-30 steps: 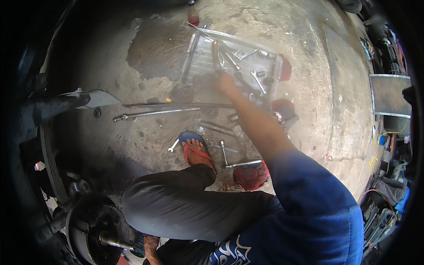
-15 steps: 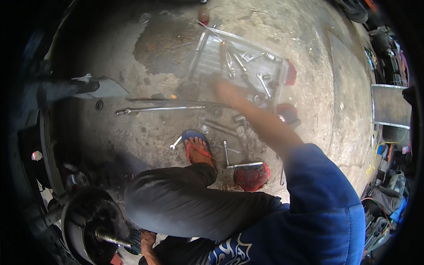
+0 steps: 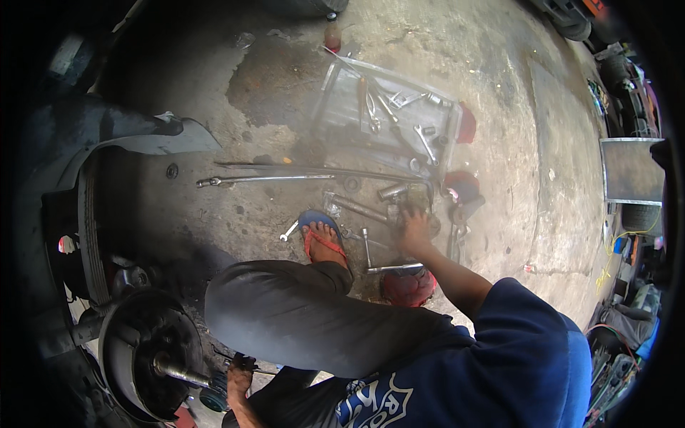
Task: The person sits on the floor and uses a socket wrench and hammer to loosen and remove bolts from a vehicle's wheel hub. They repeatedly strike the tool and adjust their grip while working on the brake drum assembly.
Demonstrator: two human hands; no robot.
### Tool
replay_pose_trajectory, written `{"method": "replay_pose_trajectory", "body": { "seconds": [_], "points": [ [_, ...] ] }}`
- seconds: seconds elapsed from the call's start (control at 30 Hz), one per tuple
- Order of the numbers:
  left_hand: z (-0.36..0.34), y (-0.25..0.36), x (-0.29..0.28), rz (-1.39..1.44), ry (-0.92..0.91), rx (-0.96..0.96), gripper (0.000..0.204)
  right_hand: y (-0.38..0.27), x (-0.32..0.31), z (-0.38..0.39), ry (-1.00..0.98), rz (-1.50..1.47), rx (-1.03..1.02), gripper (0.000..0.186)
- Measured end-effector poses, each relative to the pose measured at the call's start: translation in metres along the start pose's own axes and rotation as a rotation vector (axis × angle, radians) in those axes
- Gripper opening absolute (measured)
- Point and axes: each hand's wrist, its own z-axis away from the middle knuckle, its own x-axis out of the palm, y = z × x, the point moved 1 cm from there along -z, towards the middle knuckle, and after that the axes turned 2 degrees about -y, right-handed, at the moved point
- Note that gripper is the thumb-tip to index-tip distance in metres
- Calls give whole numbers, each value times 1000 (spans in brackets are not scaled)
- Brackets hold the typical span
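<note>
The right hand [image 3: 414, 234] moved from the tray [image 3: 341, 107], fingers spread by a bar [image 3: 360, 208] that looked heavy, best held midway.

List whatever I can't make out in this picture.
Head view:
What lies under the bare right hand: the hand itself covers it.
What, if anything, the bare left hand holds: shadow swallows the details.
Fine shapes of shiny silver tools in the pale rectangular tray: haze blurs them.
The whole dark rounded object: the top edge cuts it off.
</note>
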Motion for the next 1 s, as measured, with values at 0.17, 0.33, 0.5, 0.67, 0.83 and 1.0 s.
{"method": "replay_pose_trajectory", "body": {
  "seconds": [0.17,0.33,0.5,0.67,0.83,1.0],
  "points": [
    [-4,21,-3,45,-12,-146,38,45,26,-14,-225,19,19,75],
    [7,31,-7,8,20,-249,45,62,46,-45,-262,101,-73,37],
    [19,37,-7,-50,46,-213,42,26,9,-63,-303,167,-272,43],
    [32,30,-2,-52,73,-229,41,-56,-22,-38,-529,164,-442,49],
    [46,24,5,9,119,-173,39,-118,8,-61,-223,35,-433,37],
    [61,13,13,-2,106,-246,40,-139,13,-124,-8,10,-361,43]
  ]
}}
